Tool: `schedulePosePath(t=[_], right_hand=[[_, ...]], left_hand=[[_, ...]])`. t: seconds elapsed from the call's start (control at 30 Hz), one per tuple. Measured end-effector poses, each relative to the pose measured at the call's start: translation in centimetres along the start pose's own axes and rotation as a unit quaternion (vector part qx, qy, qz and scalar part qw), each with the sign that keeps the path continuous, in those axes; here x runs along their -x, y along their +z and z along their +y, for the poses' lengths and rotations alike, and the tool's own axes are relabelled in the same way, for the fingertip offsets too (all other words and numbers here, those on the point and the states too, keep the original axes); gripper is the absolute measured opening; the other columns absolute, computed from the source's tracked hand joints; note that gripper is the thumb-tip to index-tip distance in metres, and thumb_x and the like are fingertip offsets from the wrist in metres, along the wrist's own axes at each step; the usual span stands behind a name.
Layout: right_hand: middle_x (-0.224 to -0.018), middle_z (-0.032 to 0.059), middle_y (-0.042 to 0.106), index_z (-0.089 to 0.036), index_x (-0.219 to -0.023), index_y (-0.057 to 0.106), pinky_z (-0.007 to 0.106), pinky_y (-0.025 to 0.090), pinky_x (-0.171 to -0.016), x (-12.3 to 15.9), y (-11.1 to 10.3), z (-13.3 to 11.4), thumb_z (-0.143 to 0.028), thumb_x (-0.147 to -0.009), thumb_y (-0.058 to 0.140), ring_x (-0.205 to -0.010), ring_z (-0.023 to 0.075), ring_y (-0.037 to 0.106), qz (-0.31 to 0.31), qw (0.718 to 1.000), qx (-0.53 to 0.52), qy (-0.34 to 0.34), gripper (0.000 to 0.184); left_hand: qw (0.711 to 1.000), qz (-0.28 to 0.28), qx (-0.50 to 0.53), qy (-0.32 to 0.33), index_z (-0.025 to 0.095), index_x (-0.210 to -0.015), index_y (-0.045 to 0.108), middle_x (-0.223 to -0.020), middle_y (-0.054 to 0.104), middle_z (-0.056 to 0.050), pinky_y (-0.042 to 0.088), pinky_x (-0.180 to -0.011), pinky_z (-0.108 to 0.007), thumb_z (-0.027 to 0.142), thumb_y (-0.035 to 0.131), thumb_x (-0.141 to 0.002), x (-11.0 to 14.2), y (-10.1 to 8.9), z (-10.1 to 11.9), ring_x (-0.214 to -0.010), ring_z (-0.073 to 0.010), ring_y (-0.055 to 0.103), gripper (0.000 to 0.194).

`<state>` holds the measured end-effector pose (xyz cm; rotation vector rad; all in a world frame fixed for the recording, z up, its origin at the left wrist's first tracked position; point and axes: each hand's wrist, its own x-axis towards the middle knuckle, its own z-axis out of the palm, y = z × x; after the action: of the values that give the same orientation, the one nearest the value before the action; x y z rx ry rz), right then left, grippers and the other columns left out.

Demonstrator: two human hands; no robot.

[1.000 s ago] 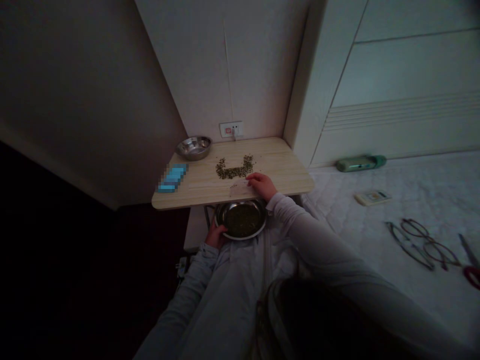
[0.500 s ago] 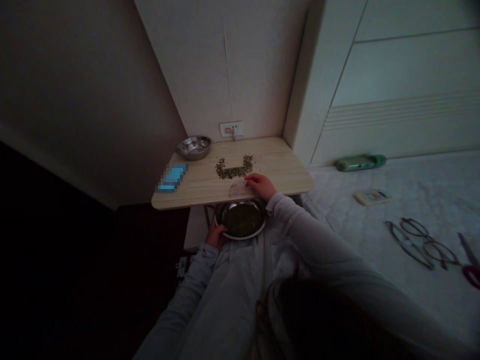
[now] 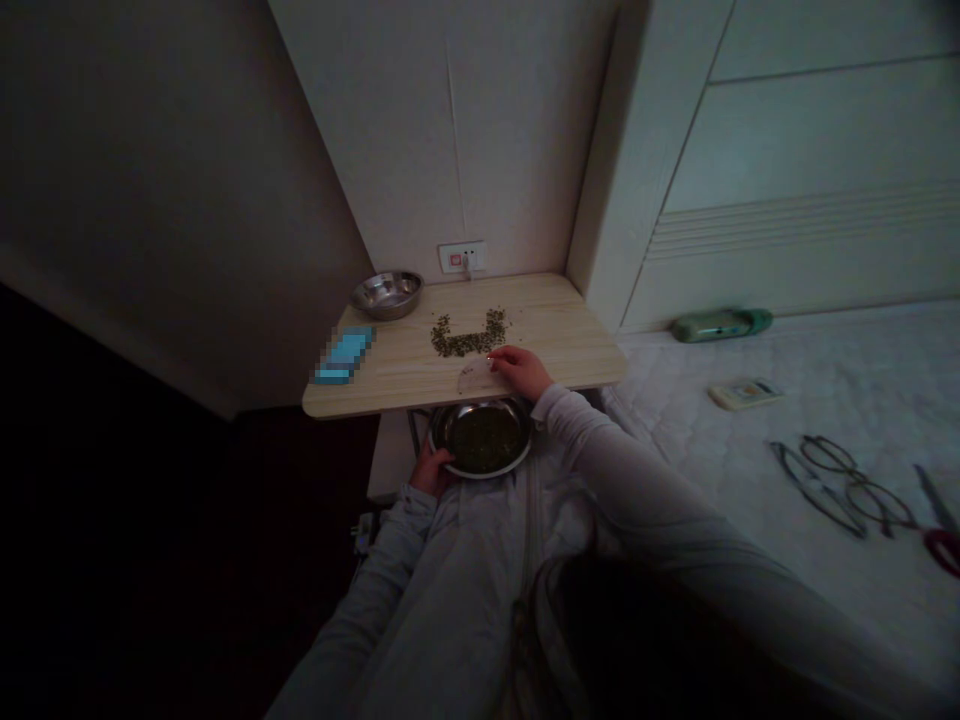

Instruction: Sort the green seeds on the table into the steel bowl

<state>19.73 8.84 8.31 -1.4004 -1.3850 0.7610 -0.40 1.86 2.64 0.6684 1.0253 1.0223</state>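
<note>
My left hand [image 3: 433,470] grips the near left rim of a round steel bowl [image 3: 517,408], thumb over the edge. The bowl rests over my lap just below the table's front edge, and a mass of small dark green grains [image 3: 487,440] fills its bottom. My right hand [image 3: 520,370] is closed at the fingertips on a thin, pale, see-through rounded piece [image 3: 475,377], which lies low over the tabletop near the front edge. A few grains show by it. Just beyond lies a U-shaped spread of small green grains [image 3: 469,343] on the wooden table [image 3: 405,385].
A second steel bowl [image 3: 388,297] stands at the table's back left, behind a blurred-out blue phone-like object [image 3: 345,356]. A wall socket [image 3: 462,257] holds a plug. On the bed to the right lie a green bottle-like object [image 3: 721,325], glasses [image 3: 851,480] and scissors [image 3: 941,535].
Hardly anything differs. The bowl in my left hand has tilted or shifted very slightly, while my right hand and the pale piece stay in place.
</note>
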Motion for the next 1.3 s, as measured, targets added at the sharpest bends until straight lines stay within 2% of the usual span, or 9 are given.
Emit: schedulePosePath(t=[0.37, 0.63, 0.8, 1.07, 1.3], right_hand=[[-0.062, -0.003, 0.062, -0.016, -0.08, 0.064, 0.023, 0.041, -0.065, 0.09, -0.18, -0.32, -0.018, -0.067, 0.05, -0.059, 0.0084, 0.052, -0.02, 0.999, -0.029, 0.019, 0.019], [-0.061, -0.0029, 0.061, -0.016, -0.077, 0.064, 0.024, 0.041, -0.068, 0.26, -0.35, -0.47, -0.016, -0.065, 0.049, -0.061, 0.0093, 0.053, -0.014, 0.999, -0.04, 0.022, 0.019], [-0.061, -0.0034, 0.061, -0.017, -0.077, 0.063, 0.024, 0.042, -0.069, 0.18, -0.37, -0.32, -0.016, -0.065, 0.049, -0.06, 0.0092, 0.054, -0.019, 0.999, -0.04, 0.027, 0.018], [-0.063, -0.0025, 0.062, -0.017, -0.079, 0.064, 0.026, 0.042, -0.071, -0.05, -0.23, 0.25, -0.017, -0.066, 0.051, -0.063, 0.01, 0.055, -0.019, 0.999, -0.037, 0.003, 0.018], [-0.061, -0.003, 0.061, -0.017, -0.076, 0.063, 0.024, 0.041, -0.067, 0.12, -0.24, -0.08, -0.018, -0.064, 0.05, -0.061, 0.0096, 0.053, -0.022, 0.999, -0.037, 0.016, 0.018]], left_hand=[[1.0, -0.004, -0.006, -0.001, 0.025, -0.115, 0.049, -0.085, 0.063, 0.0, 0.051, -0.056, -0.031, 0.005, 0.052, -0.048, 0.04, 0.01, 0.13, -0.075, -0.0204, 0.059, 0.07], [1.0, 0.003, -0.005, -0.004, 0.026, -0.115, 0.049, -0.088, 0.063, 0.0, 0.05, -0.054, -0.031, 0.005, 0.052, -0.048, -0.05, -0.09, 0.0, -0.076, -0.021, 0.059, 0.07], [1.0, -0.017, -0.004, 0.005, 0.025, -0.116, 0.047, -0.087, 0.063, 0.0, 0.05, -0.053, -0.03, 0.006, 0.052, -0.048, 0.03, 0.01, 0.08, -0.073, -0.02, 0.059, 0.072], [1.0, -0.009, -0.008, -0.001, 0.025, -0.117, 0.048, -0.091, 0.064, -0.001, 0.05, -0.053, -0.03, 0.006, 0.052, -0.047, 0.15, 0.13, 0.21, -0.072, -0.0203, 0.06, 0.072], [1.0, -0.012, 0.007, 0.005, 0.025, -0.117, 0.048, -0.094, 0.063, -0.001, 0.05, -0.055, -0.03, 0.005, 0.052, -0.047, 0.07, 0.06, 0.11, -0.072, -0.019, 0.059, 0.073]])
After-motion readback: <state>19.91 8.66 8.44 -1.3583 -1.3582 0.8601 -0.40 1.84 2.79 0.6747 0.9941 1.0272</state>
